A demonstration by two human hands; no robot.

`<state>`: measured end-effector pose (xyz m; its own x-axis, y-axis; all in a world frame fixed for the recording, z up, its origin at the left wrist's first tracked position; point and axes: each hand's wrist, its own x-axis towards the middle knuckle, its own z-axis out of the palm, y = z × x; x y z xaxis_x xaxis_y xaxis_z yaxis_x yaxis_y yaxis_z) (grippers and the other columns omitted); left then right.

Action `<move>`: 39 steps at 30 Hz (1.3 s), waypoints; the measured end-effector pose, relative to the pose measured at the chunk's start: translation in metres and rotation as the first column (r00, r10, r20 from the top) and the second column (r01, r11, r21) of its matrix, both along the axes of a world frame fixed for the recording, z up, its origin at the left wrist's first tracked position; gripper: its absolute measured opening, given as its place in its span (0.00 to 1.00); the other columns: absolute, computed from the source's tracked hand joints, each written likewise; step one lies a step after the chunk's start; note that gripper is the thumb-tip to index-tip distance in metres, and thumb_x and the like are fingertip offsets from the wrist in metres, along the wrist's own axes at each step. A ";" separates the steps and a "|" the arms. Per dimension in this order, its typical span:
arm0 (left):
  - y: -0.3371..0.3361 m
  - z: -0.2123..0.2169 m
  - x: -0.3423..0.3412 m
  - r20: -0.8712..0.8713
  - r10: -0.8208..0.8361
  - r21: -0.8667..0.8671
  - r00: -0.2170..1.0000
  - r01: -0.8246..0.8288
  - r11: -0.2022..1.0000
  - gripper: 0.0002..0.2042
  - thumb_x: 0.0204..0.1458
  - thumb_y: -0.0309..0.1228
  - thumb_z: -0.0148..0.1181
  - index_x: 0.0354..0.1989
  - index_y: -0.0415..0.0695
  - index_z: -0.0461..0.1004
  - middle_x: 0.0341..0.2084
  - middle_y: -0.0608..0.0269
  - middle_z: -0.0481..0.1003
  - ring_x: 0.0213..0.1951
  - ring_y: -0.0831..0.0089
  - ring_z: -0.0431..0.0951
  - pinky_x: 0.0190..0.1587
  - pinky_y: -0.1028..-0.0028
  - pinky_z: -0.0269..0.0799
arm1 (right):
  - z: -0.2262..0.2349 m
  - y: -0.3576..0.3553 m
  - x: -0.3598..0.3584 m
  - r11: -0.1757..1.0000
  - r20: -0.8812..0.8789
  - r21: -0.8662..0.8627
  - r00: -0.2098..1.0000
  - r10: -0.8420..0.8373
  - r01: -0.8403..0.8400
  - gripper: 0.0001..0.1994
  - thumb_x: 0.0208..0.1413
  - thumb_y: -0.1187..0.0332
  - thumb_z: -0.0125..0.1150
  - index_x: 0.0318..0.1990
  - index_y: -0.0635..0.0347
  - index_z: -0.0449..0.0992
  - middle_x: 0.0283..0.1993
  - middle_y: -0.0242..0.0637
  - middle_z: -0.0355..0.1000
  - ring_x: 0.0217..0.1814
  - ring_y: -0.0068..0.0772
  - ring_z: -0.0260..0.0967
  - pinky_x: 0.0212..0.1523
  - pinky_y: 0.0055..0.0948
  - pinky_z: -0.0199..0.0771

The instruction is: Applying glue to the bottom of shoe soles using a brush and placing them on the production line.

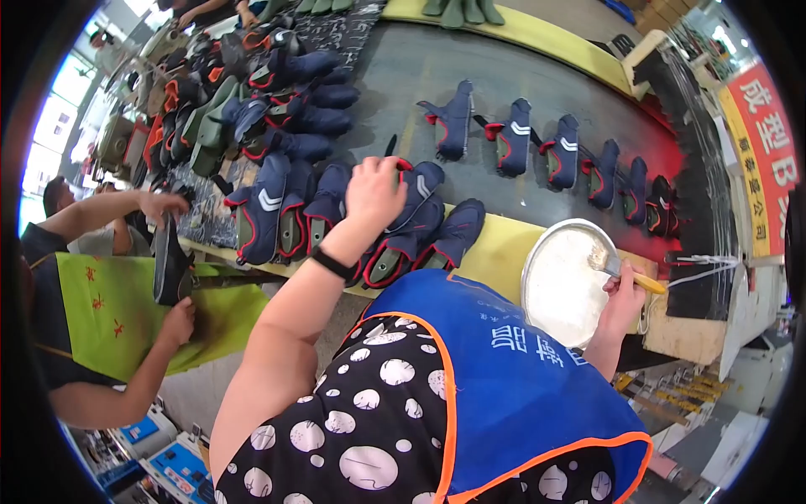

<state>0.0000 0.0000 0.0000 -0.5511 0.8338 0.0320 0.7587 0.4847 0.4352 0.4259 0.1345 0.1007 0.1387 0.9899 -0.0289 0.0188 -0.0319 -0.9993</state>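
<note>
My left hand (375, 191) reaches over a cluster of navy shoe uppers and closes on the red-edged collar of one navy shoe upper (420, 186); its fingertips are partly hidden. Beside it on the yellow ledge stand several more navy uppers (269, 206) with red trim, some showing green lasts inside. At the right, my right hand (620, 296) grips a brush (636, 278) by its yellow handle. The brush's bristles touch the white paste or liquid near the upper right rim of a round white basin (526, 290).
A row of navy uppers (510, 139) stands on the dark conveyor belt (390, 71), toward a red-lit opening on the right. Piled shoes and green lasts (214, 118) fill the far left. A co-worker in a green apron (101, 311) holds a dark shoe (170, 265) at left.
</note>
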 end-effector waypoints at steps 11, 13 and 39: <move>0.075 -0.048 -0.032 0.182 0.011 -0.645 0.983 0.110 0.756 0.61 0.29 0.53 0.74 0.75 0.56 0.42 0.61 0.43 0.68 0.63 0.48 0.67 0.63 0.59 0.67 | -0.002 -0.057 0.065 0.968 0.014 -0.006 0.968 -0.252 0.252 0.07 0.63 0.68 0.57 0.35 0.60 0.69 0.22 0.27 0.62 0.21 0.17 0.60 0.24 0.18 0.62; 0.073 -0.039 -0.025 0.174 0.049 -0.649 0.983 0.077 0.757 0.61 0.29 0.53 0.73 0.75 0.56 0.43 0.61 0.40 0.66 0.62 0.47 0.68 0.62 0.59 0.67 | 0.000 -0.068 0.064 0.946 -0.014 -0.045 0.947 -0.321 0.320 0.07 0.63 0.68 0.58 0.35 0.60 0.69 0.22 0.27 0.62 0.21 0.16 0.60 0.24 0.18 0.62; 0.017 0.094 0.141 0.956 0.083 0.004 -0.283 0.294 0.956 0.37 0.48 0.28 0.58 0.69 0.36 0.54 0.58 0.49 0.70 0.54 0.61 0.76 0.58 0.66 0.73 | -0.118 -0.034 0.096 0.997 0.683 -0.066 0.730 0.009 0.049 0.12 0.51 0.61 0.69 0.35 0.60 0.78 0.29 0.41 0.77 0.33 0.41 0.77 0.35 0.36 0.75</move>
